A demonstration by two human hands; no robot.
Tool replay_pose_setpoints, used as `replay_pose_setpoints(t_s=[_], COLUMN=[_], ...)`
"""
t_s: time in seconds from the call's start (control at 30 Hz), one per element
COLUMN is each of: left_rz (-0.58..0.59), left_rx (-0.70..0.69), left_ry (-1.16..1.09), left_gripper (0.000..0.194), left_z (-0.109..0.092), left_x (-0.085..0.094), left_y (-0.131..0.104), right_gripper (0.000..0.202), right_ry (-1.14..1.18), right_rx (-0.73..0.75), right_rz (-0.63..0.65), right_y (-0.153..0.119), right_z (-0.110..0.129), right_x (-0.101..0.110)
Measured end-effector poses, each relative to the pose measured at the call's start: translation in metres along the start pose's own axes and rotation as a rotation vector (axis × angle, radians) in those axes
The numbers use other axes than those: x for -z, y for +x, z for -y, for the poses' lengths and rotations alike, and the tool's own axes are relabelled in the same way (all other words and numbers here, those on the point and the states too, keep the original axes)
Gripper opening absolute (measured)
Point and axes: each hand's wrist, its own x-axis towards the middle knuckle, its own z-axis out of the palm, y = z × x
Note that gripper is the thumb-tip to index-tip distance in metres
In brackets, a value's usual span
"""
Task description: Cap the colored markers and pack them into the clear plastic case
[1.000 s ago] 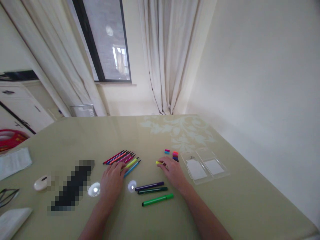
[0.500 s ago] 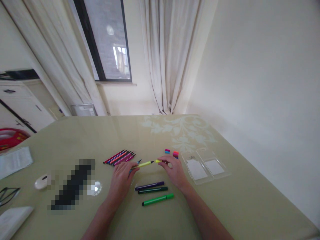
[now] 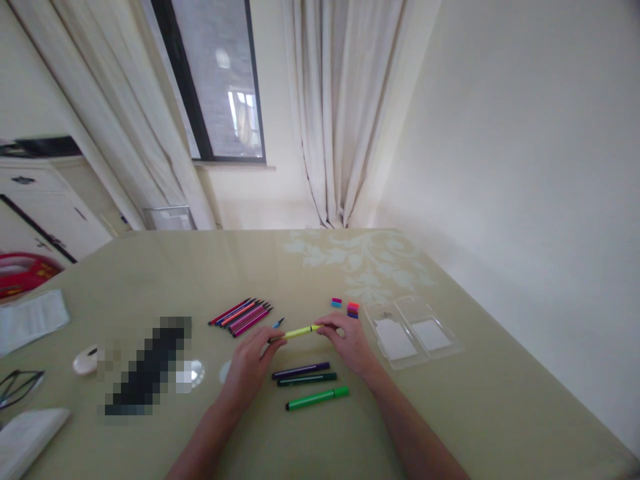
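Observation:
A yellow felt-tip pen (image 3: 297, 333) is held level between my two hands. My left hand (image 3: 254, 350) is closed on its rear end. The fingers of my right hand (image 3: 345, 337) pinch the yellow cap (image 3: 319, 327) at the other end, mostly covering it. A narrow dark band shows between barrel and cap, so I cannot tell whether the cap is fully on. Below lie a purple pen (image 3: 301, 371), a dark green pen (image 3: 307, 380) and a bright green pen (image 3: 317, 399), all capped. A blue uncapped pen (image 3: 278, 323) lies partly hidden behind my left hand.
Several uncapped pens (image 3: 243, 316) lie in a row beyond my left hand. Loose caps (image 3: 353, 307) sit beyond my right hand, near an open clear plastic case (image 3: 395, 340). At left are a white mouse (image 3: 85, 361), glasses (image 3: 20, 388) and a blurred dark object (image 3: 150, 367).
The yellow pen's tip and its cap have come together, closing the gap between them. My left hand has moved slightly right; the right hand has barely moved.

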Motion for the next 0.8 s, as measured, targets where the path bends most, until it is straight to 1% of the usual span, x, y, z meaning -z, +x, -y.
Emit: replay_pose_setpoints(t_s=[0.2,0.3,0.37,0.4,0.47,0.53,0.6,0.67,0.73,0.8], left_rz=[-0.017,0.032,0.104,0.148,0.234,0.296,0.346,0.391,0.382,0.293], left_rx=[0.068,0.112,0.111,0.099,0.070,0.054,0.036,0.008,0.011,0.067], left_ry=[-0.047,-0.038,-0.022,-0.012,0.011,0.020,0.008,-0.013,-0.005,0.062], left_gripper=[0.023,0.025,0.024,0.024,0.021,0.018,0.016,0.017,0.021,0.025], left_z=[-0.002,-0.003,-0.005,-0.006,-0.008,-0.010,-0.012,-0.013,-0.011,-0.006], left_x=[0.000,-0.002,-0.004,-0.004,-0.003,0.000,0.003,0.004,0.004,0.005], left_y=[0.002,0.004,0.005,0.005,0.004,0.004,0.003,0.003,0.004,0.004], right_gripper=[0.015,0.017,0.023,0.024,0.027,0.030,0.033,0.031,0.028,0.026], right_ry=[0.016,-0.007,-0.106,-0.195,-0.426,-0.663,-0.824,-0.890,-0.894,-0.881], right_rx=[-0.040,-0.085,-0.078,-0.061,-0.035,-0.046,-0.076,-0.093,-0.092,-0.086], right_rz=[0.027,0.036,0.004,-0.031,-0.122,-0.187,-0.188,-0.161,-0.153,-0.171], right_y=[-0.002,-0.001,0.000,0.001,0.003,0.003,0.003,0.003,0.003,0.003], right_z=[0.003,0.000,-0.006,-0.009,-0.017,-0.024,-0.028,-0.028,-0.027,-0.026], right_x=[-0.005,-0.005,-0.003,-0.001,0.003,0.007,0.008,0.007,0.006,0.005])
